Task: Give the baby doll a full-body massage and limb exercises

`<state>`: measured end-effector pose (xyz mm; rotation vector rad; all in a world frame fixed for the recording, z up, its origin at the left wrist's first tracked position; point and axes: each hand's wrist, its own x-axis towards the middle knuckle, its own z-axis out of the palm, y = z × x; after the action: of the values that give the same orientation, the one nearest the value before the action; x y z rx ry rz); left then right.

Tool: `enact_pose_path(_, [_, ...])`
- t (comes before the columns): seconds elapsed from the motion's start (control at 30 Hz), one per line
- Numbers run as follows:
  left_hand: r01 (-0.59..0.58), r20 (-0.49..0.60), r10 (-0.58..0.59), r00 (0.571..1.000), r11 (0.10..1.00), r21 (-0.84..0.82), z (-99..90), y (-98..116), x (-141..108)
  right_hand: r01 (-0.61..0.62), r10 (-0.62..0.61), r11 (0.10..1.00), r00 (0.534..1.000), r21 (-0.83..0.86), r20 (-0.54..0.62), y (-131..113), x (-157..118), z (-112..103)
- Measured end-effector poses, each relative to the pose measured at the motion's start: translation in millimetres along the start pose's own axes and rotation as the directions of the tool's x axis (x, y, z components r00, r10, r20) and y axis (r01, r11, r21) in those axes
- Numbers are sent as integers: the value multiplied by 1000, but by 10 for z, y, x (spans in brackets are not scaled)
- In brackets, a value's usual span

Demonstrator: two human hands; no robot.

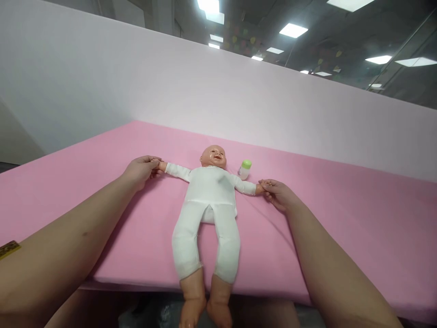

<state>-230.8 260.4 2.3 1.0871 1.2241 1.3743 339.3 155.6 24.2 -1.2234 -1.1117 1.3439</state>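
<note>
A baby doll (211,191) with a white cloth body lies face up, its arms stretched out to both sides and its feet hanging past the front edge. My left hand (141,171) is closed around the doll's hand on the left. On the other side, my right hand (277,193) pinches the doll's other hand between thumb and fingers. Just above the doll's arm on the right stands a small clear bottle (244,170) with a green cap; neither hand touches it.
The doll rests on a pink padded surface (136,237). A white wall panel (239,95) rises along its far side. Beyond the panel are glass and ceiling lights. My legs are below the front edge.
</note>
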Motion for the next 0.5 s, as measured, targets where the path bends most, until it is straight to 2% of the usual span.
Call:
enact_pose_path(0.27, [50,-29,-51,998,999,-14,7,63,-56,8,-10,999,999,-36,-54,33,27,1])
enact_pose_path(0.5, [81,-54,-83,995,996,-37,14,73,-41,-2,5,999,997,33,-79,15,22,-7])
